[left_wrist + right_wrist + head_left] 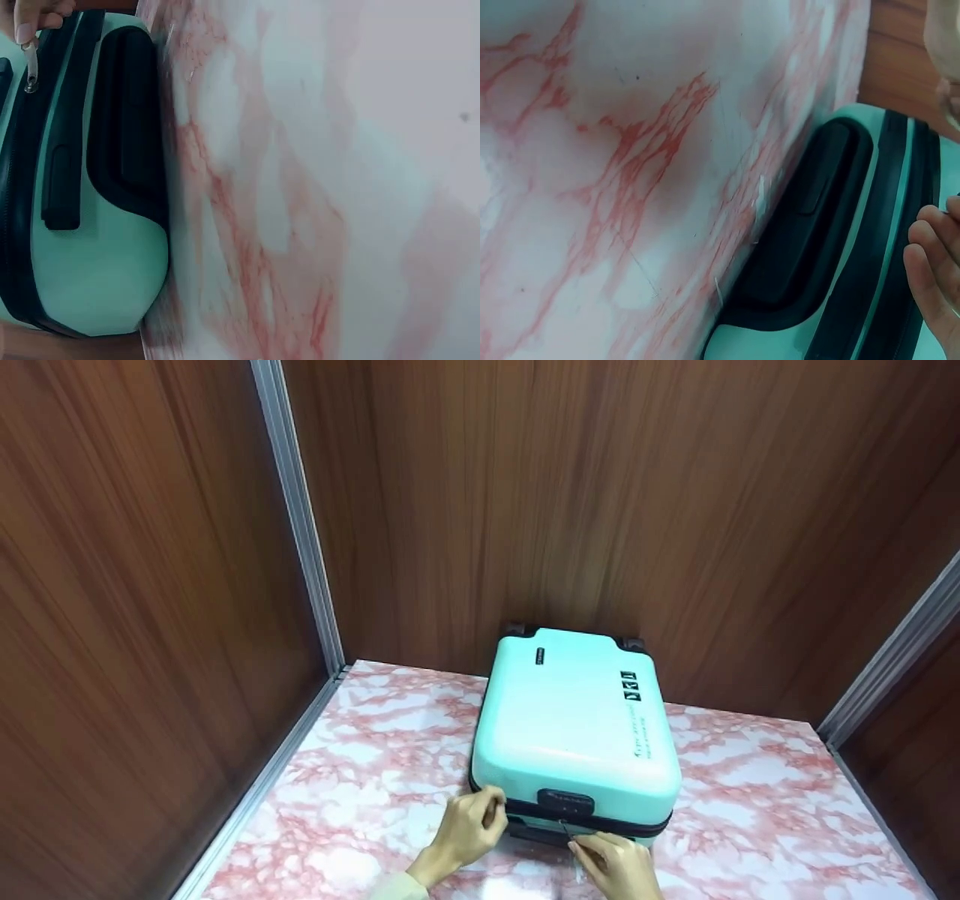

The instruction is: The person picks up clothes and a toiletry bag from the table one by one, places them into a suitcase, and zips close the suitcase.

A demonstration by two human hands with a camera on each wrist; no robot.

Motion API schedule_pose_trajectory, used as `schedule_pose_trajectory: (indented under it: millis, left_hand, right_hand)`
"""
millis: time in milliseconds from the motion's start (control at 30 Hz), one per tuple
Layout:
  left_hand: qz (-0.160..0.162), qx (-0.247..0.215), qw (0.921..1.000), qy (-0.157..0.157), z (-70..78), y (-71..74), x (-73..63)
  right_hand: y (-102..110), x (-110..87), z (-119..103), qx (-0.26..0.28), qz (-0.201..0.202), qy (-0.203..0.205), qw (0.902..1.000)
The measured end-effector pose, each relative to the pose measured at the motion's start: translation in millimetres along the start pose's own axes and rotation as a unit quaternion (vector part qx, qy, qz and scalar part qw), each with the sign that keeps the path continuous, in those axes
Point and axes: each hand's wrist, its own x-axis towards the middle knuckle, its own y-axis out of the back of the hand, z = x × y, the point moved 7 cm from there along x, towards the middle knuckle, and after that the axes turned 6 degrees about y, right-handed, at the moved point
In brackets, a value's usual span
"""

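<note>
One metal zipper pull on one rounded suitcase was pinched by the right hand; the left hand was curled, contents uncertain.

The head camera looks forward and down from up high, far enough off to see the whole suitcase, the table and the wooden walls. The left wrist camera looks from close up, turned sideways, with the suitcase's near end along its left side. The right wrist camera is close too, turned the other way, with the suitcase at its lower right, and both wrist views share that near end and the right hand.
</note>
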Motion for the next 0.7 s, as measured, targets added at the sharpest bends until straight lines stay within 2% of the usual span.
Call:
schedule_pose_trajectory:
  millis: [167,300,433,567,700]
  left_hand:
    - [-0.078,-0.029,0.9965,0.006,3.1,-12.5,-3.9]
    - [-0.132,-0.024,0.9909,0.008,8.4,-24.0,-6.1]
    - [-0.194,-0.033,0.98,0.026,12.1,-38.0,-8.8]
    - [-0.256,-0.037,0.9647,0.048,15.1,-50.5,-9.9]
    - [-0.289,-0.049,0.9545,0.053,19.9,-59.0,-7.3]
  right_hand:
    - [-4.0,-0.1,-0.9,0.014,-0.012,-0.008,0.9998]
    - [-5.5,-0.1,-1.2,0.015,-0.016,-0.014,0.9997]
    - [-6.9,0.8,-3.5,0.009,-0.017,-0.005,0.9998]
    - [-9.0,2.3,-5.7,-0.005,-0.014,0.006,0.9999]
    - [-12.1,4.1,-6.2,-0.012,-0.023,0.0,0.9997]
